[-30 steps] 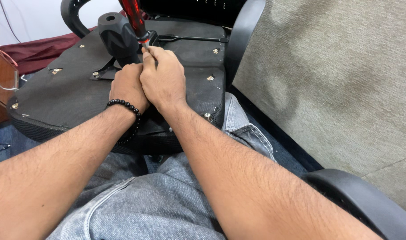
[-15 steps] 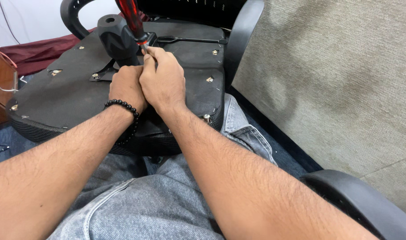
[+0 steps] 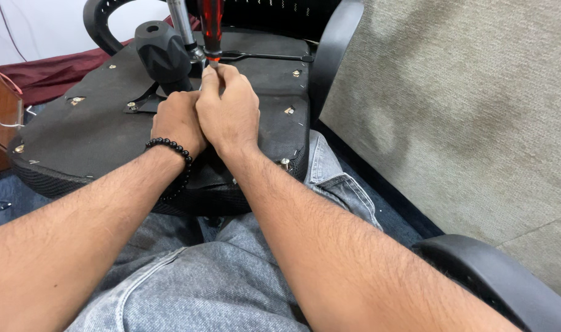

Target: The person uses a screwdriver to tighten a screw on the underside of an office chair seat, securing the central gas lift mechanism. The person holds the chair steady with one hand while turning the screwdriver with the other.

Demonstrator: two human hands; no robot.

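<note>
Item: red-handled screwdriver (image 3: 210, 24), upper centre of frame, long axis near upright, directly above our right hand (image 3: 228, 110), whose fingertips pinched its lower end, seemingly. Our left hand (image 3: 177, 123) lay curled alongside, touching, on the upturned chair seat (image 3: 78, 135); its hold undeterminable.

Upturned black chair seat (image 3: 78, 132) resting across denim-clad lap. Left hand (image 3: 177, 123) and right hand (image 3: 228, 110) pressed together on its underside, right fingertips (image 3: 214, 71) pinching at tip of red-handled screwdriver (image 3: 209, 24). Black mechanism housing (image 3: 162, 54) just left of hands; beaded bracelet (image 3: 170, 149) on left wrist.
</note>
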